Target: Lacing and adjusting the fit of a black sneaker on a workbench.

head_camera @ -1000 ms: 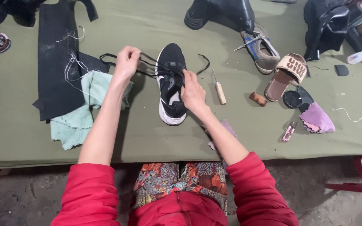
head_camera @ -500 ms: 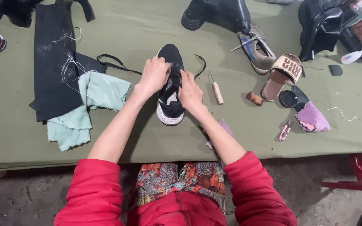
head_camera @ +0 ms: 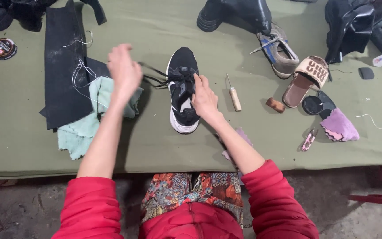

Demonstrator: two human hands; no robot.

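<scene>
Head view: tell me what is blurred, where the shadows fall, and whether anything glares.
Head view: the left hand is smeared by motion blur, while the right hand on the black sneaker is sharp; light is soft and even, with faint shadows under the arms on the green table cover; no glare shows anywhere.

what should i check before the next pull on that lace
1. Right hand steadying the black sneaker: ok, it rests on the shoe's side.
2. Left hand gripping the black lace: ok, though blurred.
3. Lace taut from eyelets to hand: ok.
4. Lace seated in every eyelet: cannot tell.
5. Awl away from both hands: ok, lying apart to the shoe's right.
6. Green cloth free of the lace: cannot tell, it lies directly under the left hand.
</scene>
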